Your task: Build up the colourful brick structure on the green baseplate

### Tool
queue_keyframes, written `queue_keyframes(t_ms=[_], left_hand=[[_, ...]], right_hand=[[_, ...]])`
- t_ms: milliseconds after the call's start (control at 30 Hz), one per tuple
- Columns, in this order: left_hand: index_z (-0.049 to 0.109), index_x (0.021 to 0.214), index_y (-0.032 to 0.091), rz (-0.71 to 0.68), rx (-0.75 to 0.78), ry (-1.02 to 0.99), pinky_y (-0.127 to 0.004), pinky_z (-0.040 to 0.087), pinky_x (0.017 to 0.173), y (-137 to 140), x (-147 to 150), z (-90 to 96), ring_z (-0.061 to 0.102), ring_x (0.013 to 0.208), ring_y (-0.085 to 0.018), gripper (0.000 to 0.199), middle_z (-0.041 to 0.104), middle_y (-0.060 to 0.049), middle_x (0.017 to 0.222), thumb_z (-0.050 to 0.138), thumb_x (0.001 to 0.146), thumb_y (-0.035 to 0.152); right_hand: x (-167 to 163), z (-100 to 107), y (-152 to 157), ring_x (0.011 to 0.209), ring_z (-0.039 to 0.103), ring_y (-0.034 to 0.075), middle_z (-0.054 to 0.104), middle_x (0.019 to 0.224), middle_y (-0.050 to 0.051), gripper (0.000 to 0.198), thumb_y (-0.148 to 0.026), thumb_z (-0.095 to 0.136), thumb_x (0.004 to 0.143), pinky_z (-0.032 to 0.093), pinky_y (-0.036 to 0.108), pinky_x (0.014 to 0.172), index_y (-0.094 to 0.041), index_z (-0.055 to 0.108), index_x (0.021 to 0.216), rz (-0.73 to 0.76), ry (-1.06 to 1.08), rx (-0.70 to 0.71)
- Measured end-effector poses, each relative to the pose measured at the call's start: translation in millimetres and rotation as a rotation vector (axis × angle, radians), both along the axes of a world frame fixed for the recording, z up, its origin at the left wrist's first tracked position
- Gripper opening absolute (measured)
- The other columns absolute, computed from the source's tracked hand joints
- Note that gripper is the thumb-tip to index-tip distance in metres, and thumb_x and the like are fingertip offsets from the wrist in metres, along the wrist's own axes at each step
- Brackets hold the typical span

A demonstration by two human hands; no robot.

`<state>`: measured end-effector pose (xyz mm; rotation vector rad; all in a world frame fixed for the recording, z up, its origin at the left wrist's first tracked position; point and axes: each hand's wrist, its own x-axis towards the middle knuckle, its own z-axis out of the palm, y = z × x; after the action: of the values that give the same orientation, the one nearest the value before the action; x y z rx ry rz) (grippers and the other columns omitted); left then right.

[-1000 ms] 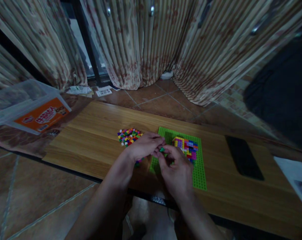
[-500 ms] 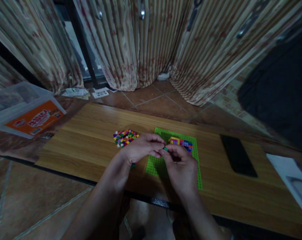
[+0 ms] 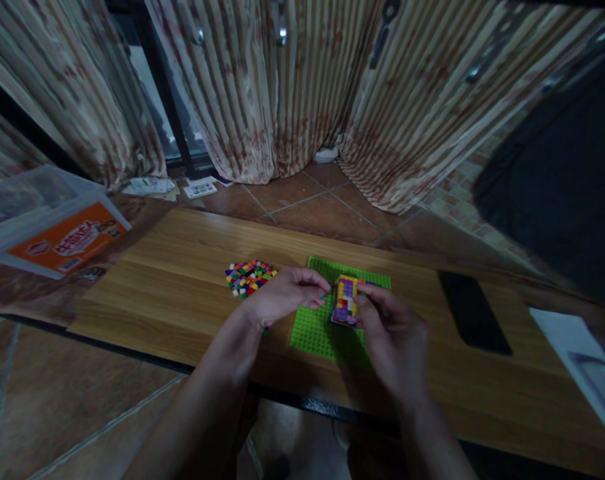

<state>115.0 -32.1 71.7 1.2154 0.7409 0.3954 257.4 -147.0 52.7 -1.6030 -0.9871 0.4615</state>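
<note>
Right hand [image 3: 395,333]: yours, thumb and fingers closed about the right side of the multicoloured brick assembly [image 3: 346,300]. A light, even hold on the sides should suit; squeezing hard at one corner could pop joined pieces loose.

Left hand [image 3: 288,295]: yours, fingertips pinching a small green brick [image 3: 324,297], just beside the assembly and apart from it. Best held by its side walls, studs and underside free; which way its studs face is too small to tell.

Brick assembly: between your hands, over the baseplate, tilted, with a studded face of yellow, purple, red and white showing. Whether it touches the plate cannot be told. Bracing it there would steady both hands.

Baseplate [image 3: 307,339]: green, studded, flat beneath your hands.

Loose bricks [image 3: 245,275]: mixed colours, heaped beyond your left wrist; mind that your forearm does not sweep them.

Wooden table [image 3: 162,273]: under all the above. Black smartphone-like slab [image 3: 475,312]: well to the right.

Clear plastic bin [image 3: 69,237]: orange label, far left.

Striped curtains [image 3: 307,93]: at the back.
</note>
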Motion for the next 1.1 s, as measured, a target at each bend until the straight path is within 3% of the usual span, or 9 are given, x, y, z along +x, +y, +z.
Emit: queue_keyframes(t_ms=[133, 233, 333, 433, 633, 867, 1100], left_hand=[[0.070, 0.079, 0.013, -0.014, 0.060, 0.018, -0.021, 0.043, 0.065, 0, 2, -4.1, 0.055, 0.062, -0.008, 0.011, 0.064, 0.001, 0.068, 0.069, 0.068, 0.014], [0.070, 0.078, 0.014, -0.016, 0.121, 0.040, -0.022, 0.042, 0.065, 0, 3, -6.5, 0.055, 0.064, -0.009, 0.012, 0.065, 0.001, 0.068, 0.070, 0.066, 0.014], [0.071, 0.077, 0.015, -0.009, 0.177, 0.064, -0.022, 0.042, 0.065, 1, 4, -8.5, 0.056, 0.065, -0.010, 0.012, 0.066, 0.001, 0.070, 0.071, 0.065, 0.016], [0.071, 0.076, 0.016, -0.010, 0.209, 0.081, -0.022, 0.042, 0.064, 1, 5, -10.5, 0.056, 0.064, -0.010, 0.012, 0.066, 0.001, 0.068, 0.071, 0.064, 0.019], [0.073, 0.075, 0.018, -0.011, 0.252, 0.103, -0.021, 0.043, 0.062, 0, 7, -13.3, 0.057, 0.063, -0.011, 0.011, 0.068, 0.001, 0.068, 0.069, 0.065, 0.019], [0.073, 0.074, 0.018, 0.008, 0.254, 0.118, -0.021, 0.041, 0.060, 0, 8, -11.5, 0.056, 0.061, -0.010, 0.010, 0.067, 0.001, 0.066, 0.068, 0.066, 0.016], [0.073, 0.078, 0.017, -0.010, 0.274, 0.108, -0.022, 0.043, 0.063, 0, 8, -14.6, 0.057, 0.065, -0.011, 0.012, 0.067, 0.001, 0.069, 0.069, 0.066, 0.017]], right_hand=[[10, 4, -9, 0.073, 0.069, 0.017, 0.073, 0.097, 0.006, 0.027, -0.039, 0.063, 0.083, 0.059, 0.032, 0.065, -0.021, 0.066, 0.103, 0.029, 0.052, -0.003], [23, 4, -19, 0.069, 0.069, 0.017, 0.073, 0.092, 0.006, 0.028, -0.041, 0.062, 0.085, 0.059, 0.033, 0.065, -0.020, 0.066, 0.102, 0.029, -0.028, -0.069], [36, 1, -27, 0.081, 0.070, 0.020, 0.073, 0.095, 0.006, 0.026, -0.041, 0.061, 0.086, 0.057, 0.037, 0.075, -0.022, 0.069, 0.101, 0.038, -0.146, -0.113], [44, -3, -31, 0.094, 0.067, 0.021, 0.070, 0.101, 0.006, 0.020, -0.039, 0.061, 0.086, 0.054, 0.039, 0.084, -0.024, 0.072, 0.095, 0.098, -0.261, -0.072], [46, -12, -28, 0.111, 0.057, 0.024, 0.062, 0.118, 0.005, 0.013, -0.034, 0.064, 0.084, 0.045, 0.047, 0.095, -0.031, 0.075, 0.090, 0.125, -0.412, -0.079], [43, -18, -23, 0.115, 0.052, 0.026, 0.059, 0.125, 0.004, 0.009, -0.033, 0.068, 0.081, 0.041, 0.051, 0.097, -0.032, 0.075, 0.086, 0.111, -0.428, -0.100], [41, -21, -18, 0.112, 0.056, 0.025, 0.059, 0.121, 0.006, 0.009, -0.034, 0.070, 0.078, 0.042, 0.047, 0.097, -0.026, 0.073, 0.077, 0.069, -0.344, -0.092]])
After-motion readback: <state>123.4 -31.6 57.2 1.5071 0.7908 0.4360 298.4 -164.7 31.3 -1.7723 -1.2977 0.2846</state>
